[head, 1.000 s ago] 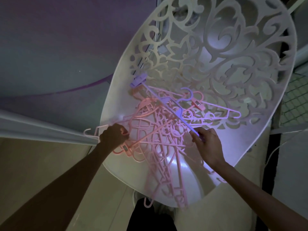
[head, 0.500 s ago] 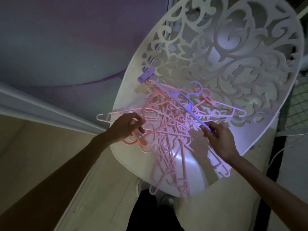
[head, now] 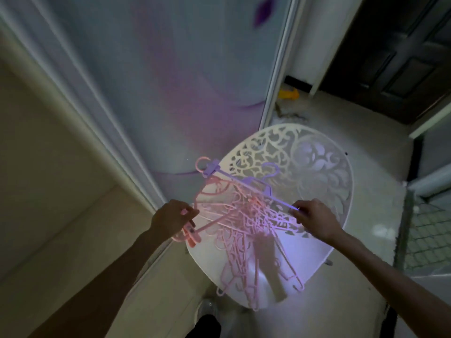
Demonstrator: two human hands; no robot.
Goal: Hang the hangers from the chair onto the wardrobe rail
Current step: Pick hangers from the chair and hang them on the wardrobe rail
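Observation:
A tangled bundle of several pink hangers (head: 239,215) hangs between my hands above the white cut-out chair (head: 314,167). A purple clip hanger (head: 244,182) lies across the top of the bundle. My left hand (head: 172,217) grips the pink hangers at the bundle's left end. My right hand (head: 314,219) pinches the right end of the purple hanger. The lower hangers trail down over the chair seat (head: 300,262). No wardrobe rail is in view.
A pale wardrobe door (head: 170,81) with a purple pattern stands behind the chair, its frame (head: 80,98) running down to the left. A dark wooden door (head: 395,50) is at the upper right, a yellow object (head: 289,93) on the floor beside it. A mesh panel (head: 427,232) sits at the right.
Both hands have lifted the hanger bundle up off the chair seat. The view has pulled back and up, so the chair looks smaller and the room around it shows.

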